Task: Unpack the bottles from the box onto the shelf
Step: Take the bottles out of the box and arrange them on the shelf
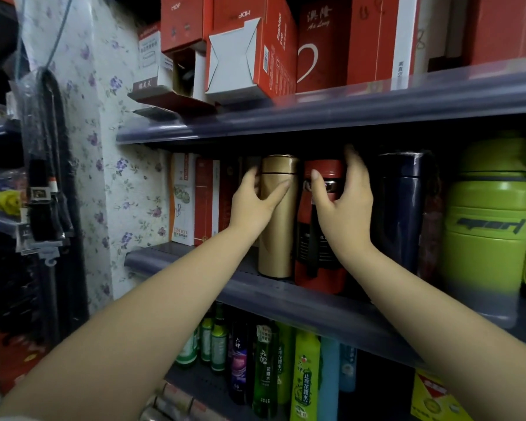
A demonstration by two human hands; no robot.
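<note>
With each grip curled round its flask, left hand (pixel 257 202) on the gold bottle (pixel 276 217) and right hand (pixel 343 205) on the red bottle (pixel 319 238), a careless nudge could tip either off the shelf (pixel 176 259) edge.

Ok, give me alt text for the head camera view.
Left hand grips a gold bottle and right hand grips a red bottle, both upright on the middle shelf, left of a navy bottle and green flask.

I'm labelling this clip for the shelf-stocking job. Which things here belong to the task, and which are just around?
Part of the job:
- gold bottle, held by the left hand
- red bottle, held by the right hand
- middle shelf

Just around:
- navy flask
- green sport jug
- red boxes above
- spray bottles below
</note>
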